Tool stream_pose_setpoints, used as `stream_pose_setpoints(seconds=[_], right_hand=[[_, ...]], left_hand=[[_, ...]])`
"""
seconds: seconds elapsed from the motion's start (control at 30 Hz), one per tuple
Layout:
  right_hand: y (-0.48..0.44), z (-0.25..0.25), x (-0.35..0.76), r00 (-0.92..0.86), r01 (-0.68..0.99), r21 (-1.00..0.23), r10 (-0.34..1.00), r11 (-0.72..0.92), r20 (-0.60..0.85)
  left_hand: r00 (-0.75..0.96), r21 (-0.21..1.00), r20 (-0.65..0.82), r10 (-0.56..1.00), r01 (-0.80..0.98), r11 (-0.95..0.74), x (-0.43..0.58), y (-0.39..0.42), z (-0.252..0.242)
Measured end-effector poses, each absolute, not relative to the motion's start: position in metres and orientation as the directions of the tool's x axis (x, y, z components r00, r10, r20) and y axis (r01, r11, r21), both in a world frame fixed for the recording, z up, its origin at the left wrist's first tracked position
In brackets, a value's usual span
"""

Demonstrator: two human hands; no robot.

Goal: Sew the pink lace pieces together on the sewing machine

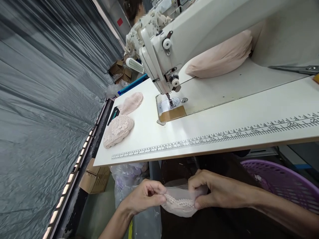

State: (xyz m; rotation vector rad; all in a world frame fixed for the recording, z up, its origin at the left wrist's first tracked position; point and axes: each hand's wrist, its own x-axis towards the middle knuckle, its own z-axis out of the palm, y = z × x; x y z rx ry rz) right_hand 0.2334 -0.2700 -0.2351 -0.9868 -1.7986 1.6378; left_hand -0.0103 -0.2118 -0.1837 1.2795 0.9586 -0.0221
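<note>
A small piece of sheer pale pink fabric with lace trim [180,203] is stretched between my two hands, below the table's front edge. My left hand [147,197] pinches its left end between thumb and fingers. At the other end my right hand [211,191] grips the fabric the same way. The scalloped lace band runs across the middle of the piece. Above and beyond the hands stands a white sewing machine [157,63], its needle and presser foot [170,100] over the metal plate. Nothing lies under the foot that I can make out.
On the white table [147,132] lie a lace piece [118,130] and a plain pink piece [132,103] at left. Pink fabric [221,56] sits under the machine arm, scissors [296,69] at right. A purple basket [279,179] stands below; a person [134,36] sits beyond.
</note>
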Motion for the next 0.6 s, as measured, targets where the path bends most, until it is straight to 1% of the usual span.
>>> stream_pose_setpoints(seconds=[0.13,0.23,0.43,0.6], right_hand=[[-0.268,-0.236,0.233,-0.627,0.127,-0.992,0.776,0.022,-0.063],[-0.269,-0.234,0.24,-0.638,0.143,-0.989,0.767,0.027,-0.072],[-0.274,-0.234,0.244,-0.621,0.181,-0.983,0.775,-0.002,-0.116],[-0.27,-0.24,0.23,-0.637,0.149,-0.989,0.765,-0.003,-0.098]], left_hand=[[0.632,0.74,-0.672,0.387,0.594,0.314,0.006,-0.214,-0.185],[0.609,0.721,-0.688,0.394,0.635,0.278,0.018,-0.217,-0.189],[0.602,0.715,-0.694,0.394,0.641,0.28,0.019,-0.216,-0.191],[0.588,0.707,-0.704,0.398,0.638,0.306,0.013,-0.218,-0.187]])
